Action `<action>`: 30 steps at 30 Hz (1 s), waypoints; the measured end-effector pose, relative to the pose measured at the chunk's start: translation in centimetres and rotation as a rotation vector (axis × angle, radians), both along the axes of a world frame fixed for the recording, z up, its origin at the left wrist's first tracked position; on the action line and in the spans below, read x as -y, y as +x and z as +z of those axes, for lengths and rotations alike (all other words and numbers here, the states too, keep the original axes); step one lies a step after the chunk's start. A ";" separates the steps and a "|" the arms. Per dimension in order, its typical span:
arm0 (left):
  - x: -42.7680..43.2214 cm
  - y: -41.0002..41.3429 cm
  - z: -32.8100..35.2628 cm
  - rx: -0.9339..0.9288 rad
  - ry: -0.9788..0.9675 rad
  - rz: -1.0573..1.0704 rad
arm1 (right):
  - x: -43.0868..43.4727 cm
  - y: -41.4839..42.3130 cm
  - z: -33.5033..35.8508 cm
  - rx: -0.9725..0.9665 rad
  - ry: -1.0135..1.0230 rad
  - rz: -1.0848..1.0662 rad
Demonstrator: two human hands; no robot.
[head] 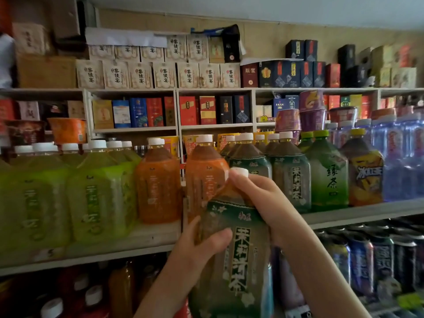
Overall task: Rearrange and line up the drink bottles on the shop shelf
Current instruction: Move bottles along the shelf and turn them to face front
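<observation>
The right hand (259,200) was curled round the shoulder of a dark green tea bottle (238,267), just under its white cap (239,172). The left hand (202,244) gripped the bottle's side lower down, with the thumb laid across the label. The bottle was held in the lower centre of the frame, in front of the shelf (344,214), its body reaching below the shelf's front edge. Directly behind it stood two orange bottles (160,184). Matching green-labelled bottles (291,177) stood just to the right of centre. Light green bottles (98,198) filled the left of the shelf, and blue water bottles (401,157) the far right. Boxes (165,74) lined the upper shelves, and cans (367,260) sat at lower right.
</observation>
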State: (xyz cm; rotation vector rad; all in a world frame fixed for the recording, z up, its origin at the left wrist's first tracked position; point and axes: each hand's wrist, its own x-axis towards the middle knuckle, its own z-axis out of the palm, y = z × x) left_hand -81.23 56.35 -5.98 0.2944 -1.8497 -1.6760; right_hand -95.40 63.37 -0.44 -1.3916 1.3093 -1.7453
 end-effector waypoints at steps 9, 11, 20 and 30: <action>1.6 1.0 2.8 0.064 -0.413 0.151 | -1.0 -0.6 1.0 0.019 -0.157 -0.103; 2.9 1.0 3.8 0.015 -0.540 0.344 | -1.1 -0.8 1.7 -0.008 -0.174 -0.142; 7.5 0.4 4.3 0.084 -0.647 0.643 | -1.1 -1.3 2.5 -0.113 -0.199 -0.254; 7.7 1.7 2.3 0.103 -0.694 0.692 | 1.0 -0.3 1.7 -0.123 -0.172 -0.159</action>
